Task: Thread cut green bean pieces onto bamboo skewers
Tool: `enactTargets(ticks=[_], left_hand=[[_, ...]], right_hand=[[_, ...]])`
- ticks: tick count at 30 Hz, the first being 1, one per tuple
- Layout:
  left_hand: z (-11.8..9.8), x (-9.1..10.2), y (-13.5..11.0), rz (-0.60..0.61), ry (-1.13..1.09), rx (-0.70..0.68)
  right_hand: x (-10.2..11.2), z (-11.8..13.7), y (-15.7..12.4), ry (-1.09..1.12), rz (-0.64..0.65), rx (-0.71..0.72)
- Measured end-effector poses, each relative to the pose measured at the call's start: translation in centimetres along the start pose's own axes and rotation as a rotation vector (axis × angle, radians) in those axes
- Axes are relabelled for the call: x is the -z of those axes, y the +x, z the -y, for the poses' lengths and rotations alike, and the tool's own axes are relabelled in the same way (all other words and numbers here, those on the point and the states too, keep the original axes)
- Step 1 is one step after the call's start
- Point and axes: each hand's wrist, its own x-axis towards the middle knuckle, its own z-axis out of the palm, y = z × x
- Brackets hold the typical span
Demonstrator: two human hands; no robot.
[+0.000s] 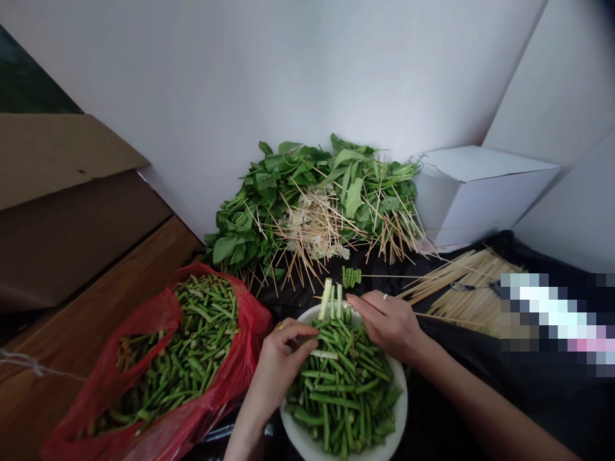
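My right hand, wearing a ring, is closed on a thin bamboo skewer over the far rim of a white bowl. A few pale green stem pieces are threaded near the skewer's pointed left end, and its other end emerges to the right of the hand. The bowl is full of cut green bean pieces. My left hand is over the bowl's left side, thumb and forefinger curved and slightly apart above the beans, with no held piece visible between them.
A red plastic bag of cut green stems stands at left. Behind the bowl are a finished bean skewer and leafy greens on sticks. Loose skewers lie at right, near a white box. A cardboard box is far left.
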Motion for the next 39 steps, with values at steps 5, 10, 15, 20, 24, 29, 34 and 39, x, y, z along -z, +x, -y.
enactTargets(ticks=[5,10,15,20,24,29,34,39], left_hand=[[0.1,-0.5,-0.5,0.184,0.327,-0.1],[-1.3,1.7,-1.5,0.246,0.149,-0.109],[-2.3,5.5,-2.8,0.405,-0.461,-0.22],[-1.2,3.6,-2.2,0.391,-0.154,-0.055],[0.3,1.2,-1.7,0.327,0.285,-0.04],[0.1,0.9,-1.0,0.271,0.244,-0.063],[0.5,0.7,0.3,-0.029,-0.077,0.119],[1.3,0.2,1.2,-0.136,-0.511,0.296]], right_hand=[[-0.2,0.1,-0.2,-0.015,0.026,0.007],[-0.3,0.2,-0.1,0.011,0.034,0.006],[-0.2,0.1,-0.1,0.007,0.031,0.009],[-0.3,0.1,-0.2,-0.004,0.029,0.014],[-0.3,0.1,-0.1,-0.014,0.025,0.012],[-0.2,0.1,0.0,0.006,0.019,0.009],[-0.2,0.0,-0.1,0.046,0.003,-0.034],[-0.2,0.1,-0.2,0.069,-0.003,-0.077]])
